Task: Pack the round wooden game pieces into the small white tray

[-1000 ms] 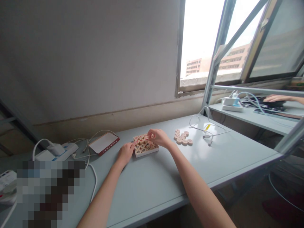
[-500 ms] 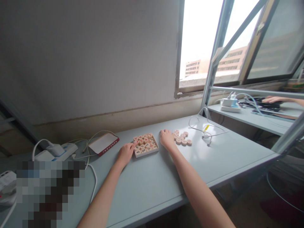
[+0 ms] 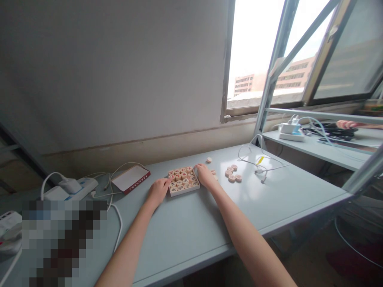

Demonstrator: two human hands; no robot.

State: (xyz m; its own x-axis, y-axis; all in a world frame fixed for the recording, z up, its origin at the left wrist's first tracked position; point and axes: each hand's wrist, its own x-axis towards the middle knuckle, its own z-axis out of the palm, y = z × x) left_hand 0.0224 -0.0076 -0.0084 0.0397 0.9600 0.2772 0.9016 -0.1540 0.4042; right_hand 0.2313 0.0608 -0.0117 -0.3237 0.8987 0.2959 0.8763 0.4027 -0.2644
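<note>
A shallow white box (image 3: 184,192) of wooden Chinese chess pieces (image 3: 180,183), marked in red and black, stands on the table. My left hand (image 3: 158,190) grips its left side, a finger over the rim. Beside the right side is my right hand (image 3: 205,175), its fingers bent down to the tabletop and partly hidden; what they hold, if anything, cannot be seen. A few loose pieces (image 3: 213,172) show just right of that hand. Farther right lies a small cluster of pieces (image 3: 231,178), and a single piece (image 3: 209,160) sits behind.
A red-edged box lid (image 3: 131,179) lies to the left, near a white power strip (image 3: 80,190) with plugs and cables. White cables with a yellow tag (image 3: 260,160) lie at the back right. Beyond the metal frame, another person's hand (image 3: 345,124) is over a neighbouring table.
My right hand has moved left towards the box, with some loose pieces shifted left beside it. One piece now shows apart at the back. The left hand stays at the box.
</note>
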